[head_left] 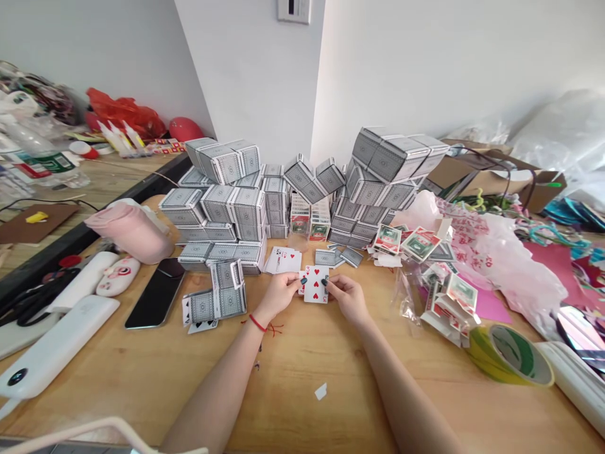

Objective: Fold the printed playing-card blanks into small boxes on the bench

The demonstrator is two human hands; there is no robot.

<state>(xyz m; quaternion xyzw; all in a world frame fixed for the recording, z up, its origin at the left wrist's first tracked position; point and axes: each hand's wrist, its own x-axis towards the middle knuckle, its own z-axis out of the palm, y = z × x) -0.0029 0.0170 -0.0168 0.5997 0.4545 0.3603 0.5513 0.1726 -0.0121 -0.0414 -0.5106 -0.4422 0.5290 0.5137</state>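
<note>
Between both hands, above the wooden table, is a face-up playing card (315, 287) with red hearts. My left hand (278, 295) pinches its left side, where a second card (301, 291) peeks out beneath. The fingers of my right hand (348, 296) are closed on the right edge of the front card. Just beyond my left hand lies a fanned pile of face-up cards (278, 260). Small grey-backed cards (326, 256) lie past the held ones. To the left rests an angled piece built of grey-backed cards (220, 296), with loose cards under it.
Blocks of stacked cards rise at the left (234, 208) and right (373, 189). Opened card boxes (449, 296) and a tape roll (510, 354) lie right. A phone (157, 293) and a white power bank (59, 347) are left. A paper scrap (321, 391) lies in front.
</note>
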